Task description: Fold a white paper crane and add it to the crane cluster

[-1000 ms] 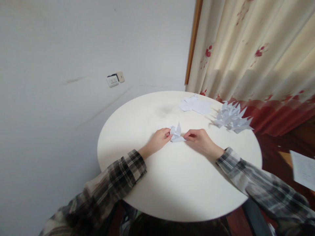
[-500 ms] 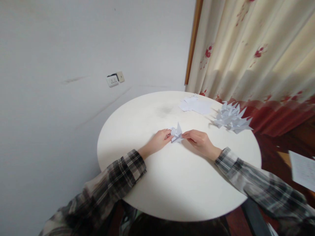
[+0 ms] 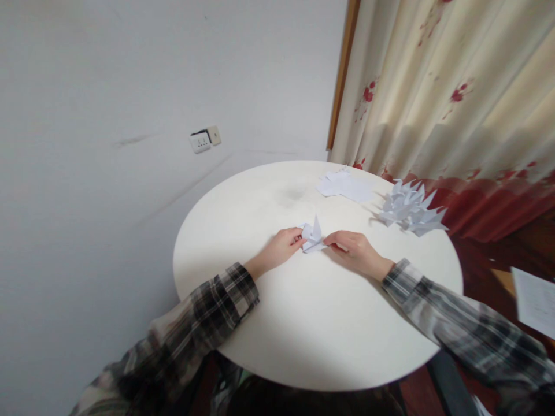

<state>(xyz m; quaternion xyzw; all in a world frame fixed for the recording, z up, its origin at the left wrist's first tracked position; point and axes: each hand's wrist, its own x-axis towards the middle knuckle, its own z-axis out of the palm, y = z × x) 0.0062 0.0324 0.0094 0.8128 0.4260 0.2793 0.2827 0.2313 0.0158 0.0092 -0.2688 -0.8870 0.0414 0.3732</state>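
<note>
A white folded paper crane (image 3: 313, 236) is between my hands over the middle of the round table, one pointed flap standing up. My left hand (image 3: 286, 242) pinches its left side between thumb and fingers. From the right, my right hand (image 3: 351, 248) has its fingertips closed on the crane's low right-hand point. The parts of the paper under my fingertips are hidden.
The white round table (image 3: 338, 329) stands against the wall. Flat white paper sheets (image 3: 344, 186) lie at its far side, and a cluster of several folded paper cranes (image 3: 410, 208) sits at the right edge. A curtain (image 3: 442, 104) hangs behind.
My right hand has drawn slightly to the right, and the crane's right-hand point now reaches farther out. My left hand stays on the crane's left side.
</note>
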